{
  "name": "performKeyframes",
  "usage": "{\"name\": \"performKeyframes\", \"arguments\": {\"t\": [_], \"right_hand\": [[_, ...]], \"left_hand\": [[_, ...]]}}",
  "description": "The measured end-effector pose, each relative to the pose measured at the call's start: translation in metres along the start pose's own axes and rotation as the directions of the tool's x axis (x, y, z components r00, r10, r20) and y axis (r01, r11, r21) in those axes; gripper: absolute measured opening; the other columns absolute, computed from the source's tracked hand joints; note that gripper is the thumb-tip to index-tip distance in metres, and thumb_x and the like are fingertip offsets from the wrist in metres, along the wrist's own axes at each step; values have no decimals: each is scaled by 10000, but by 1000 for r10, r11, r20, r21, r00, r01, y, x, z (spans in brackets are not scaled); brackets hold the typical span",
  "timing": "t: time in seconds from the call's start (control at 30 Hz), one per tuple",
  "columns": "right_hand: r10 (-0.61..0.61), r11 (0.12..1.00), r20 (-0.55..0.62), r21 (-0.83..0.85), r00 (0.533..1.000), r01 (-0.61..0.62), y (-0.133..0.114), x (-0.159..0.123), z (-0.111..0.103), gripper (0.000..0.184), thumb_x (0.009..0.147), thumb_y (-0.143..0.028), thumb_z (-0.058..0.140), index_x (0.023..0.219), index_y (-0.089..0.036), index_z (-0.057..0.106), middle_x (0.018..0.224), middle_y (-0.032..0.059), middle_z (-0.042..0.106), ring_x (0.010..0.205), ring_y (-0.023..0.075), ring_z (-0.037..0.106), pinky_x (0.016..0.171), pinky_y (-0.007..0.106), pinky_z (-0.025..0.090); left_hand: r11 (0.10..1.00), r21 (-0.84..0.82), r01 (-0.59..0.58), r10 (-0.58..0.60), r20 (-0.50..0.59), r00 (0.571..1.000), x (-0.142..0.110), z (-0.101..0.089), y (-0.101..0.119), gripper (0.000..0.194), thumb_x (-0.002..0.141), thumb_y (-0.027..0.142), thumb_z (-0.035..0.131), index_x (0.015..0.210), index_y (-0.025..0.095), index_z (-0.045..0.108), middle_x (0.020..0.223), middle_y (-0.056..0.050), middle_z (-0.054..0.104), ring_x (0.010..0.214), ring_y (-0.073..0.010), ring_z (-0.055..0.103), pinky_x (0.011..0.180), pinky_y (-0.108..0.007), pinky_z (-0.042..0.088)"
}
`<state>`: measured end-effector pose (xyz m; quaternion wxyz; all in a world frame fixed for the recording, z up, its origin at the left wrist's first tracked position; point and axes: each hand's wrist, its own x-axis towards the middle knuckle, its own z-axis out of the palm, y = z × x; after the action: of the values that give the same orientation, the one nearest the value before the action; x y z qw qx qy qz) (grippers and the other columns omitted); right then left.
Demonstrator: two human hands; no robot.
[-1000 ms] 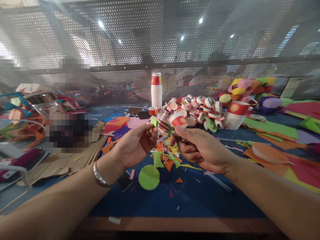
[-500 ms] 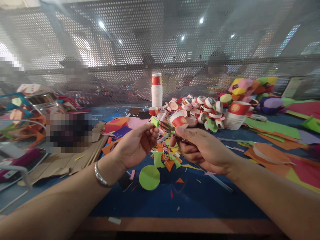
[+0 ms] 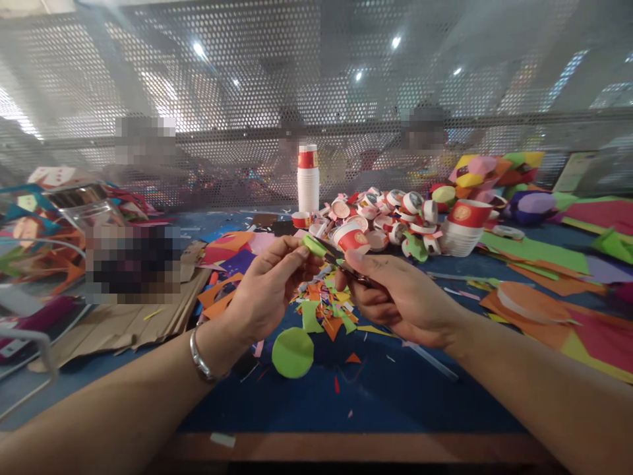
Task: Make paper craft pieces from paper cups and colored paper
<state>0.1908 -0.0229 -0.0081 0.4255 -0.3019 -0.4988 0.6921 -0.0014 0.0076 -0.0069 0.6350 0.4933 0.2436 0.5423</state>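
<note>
My left hand [image 3: 277, 280] pinches a small piece of light green paper [image 3: 314, 246] between thumb and fingers. Wrapped around the handles of a pair of scissors [image 3: 352, 269] is my right hand [image 3: 395, 290], and the dark blades meet the green paper just right of my left fingertips. A green paper circle [image 3: 293, 353] lies on the blue table [image 3: 395, 402] below my hands. Under and between the hands spreads a heap of coloured paper scraps [image 3: 329, 303]. How far the blades are apart is hard to make out.
A tall stack of paper cups [image 3: 308, 185] stands at the back. Right of it are a pile of cut cup pieces [image 3: 380, 218] and more stacked cups [image 3: 463, 231]. Coloured paper sheets [image 3: 544, 257] lie at right, flattened cardboard [image 3: 123, 320] at left. Blurred people sit behind perforated metal.
The green paper piece has shifted and lies more along the scissor blades. My left hand has turned slightly, its thumb now showing over the paper. The whole view has moved a little.
</note>
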Motion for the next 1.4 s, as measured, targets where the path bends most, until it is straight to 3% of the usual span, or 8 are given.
{"name": "performKeyframes", "arguments": {"t": [0.2,0.53,0.87,1.1,1.4], "right_hand": [[22,999,0,32,1000,-22,2,1,-1,427,976,-507,588,761,-142,644,520,-106,219,436,31,96,379,162,96],[16,998,-8,58,1000,-15,3,2,0,397,979,-453,607,715,-156,595,535,-109,203,451,34,90,377,148,104],[13,1000,-22,20,1000,-13,6,3,0,426,937,-524,641,718,-163,590,530,-113,200,447,36,96,378,168,94],[6,1000,-20,20,1000,-5,6,2,0,413,924,-513,668,717,-168,575,527,-116,197,444,34,99,381,169,92],[3,1000,-22,2,1000,-3,6,2,1,414,938,-519,643,725,-172,564,531,-114,207,443,35,102,388,177,89]], "left_hand": [[999,-18,38,-38,10,999,0,1,-4,84,915,114,627,842,145,653,807,-28,712,720,-100,655,766,-221,533],[1000,-13,2,-1,45,999,0,0,-5,80,912,115,639,840,147,653,817,-21,709,748,-97,654,779,-215,524],[999,37,-18,18,-1,1000,0,3,0,99,897,108,644,806,146,652,804,-27,708,700,-98,629,744,-218,513],[998,42,-42,41,25,999,0,2,-2,80,893,137,665,814,151,658,814,-33,708,730,-105,637,768,-224,518],[983,150,-104,98,46,994,-1,2,-1,82,902,158,658,823,153,675,787,-22,680,728,-112,617,762,-233,508]]}}
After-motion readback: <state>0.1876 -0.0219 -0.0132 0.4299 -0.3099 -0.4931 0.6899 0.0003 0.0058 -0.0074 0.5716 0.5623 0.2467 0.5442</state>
